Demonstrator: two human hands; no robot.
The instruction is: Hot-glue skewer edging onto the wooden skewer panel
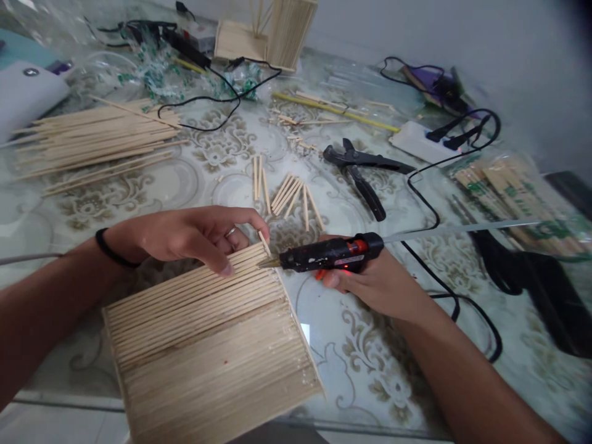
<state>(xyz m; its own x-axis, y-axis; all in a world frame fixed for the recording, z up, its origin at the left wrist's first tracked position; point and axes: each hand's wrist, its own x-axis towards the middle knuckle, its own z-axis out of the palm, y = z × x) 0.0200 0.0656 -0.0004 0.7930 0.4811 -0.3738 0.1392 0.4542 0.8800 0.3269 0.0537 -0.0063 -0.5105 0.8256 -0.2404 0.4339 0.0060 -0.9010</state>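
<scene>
A panel of thin wooden sticks (208,345) lies tilted at the near edge of the table, with narrow sticks along its sides. My left hand (198,237) holds its far edge, the thumb on top and the index finger at a short stick (264,243) by the far right corner. In my right hand (370,280) is a black hot glue gun (324,254), a long clear glue stick coming out of its back. Its metal nozzle points left, at the panel's top right corner. Whether the nozzle touches the wood cannot be told.
Short cut sticks (289,192) lie beyond the panel, with black cutters (365,166) to their right. Long sticks (102,135) are piled at left. A power strip (423,143), looping cable, scissors (499,265) and bagged sticks (518,191) occupy the right. A wooden structure (289,34) stands behind.
</scene>
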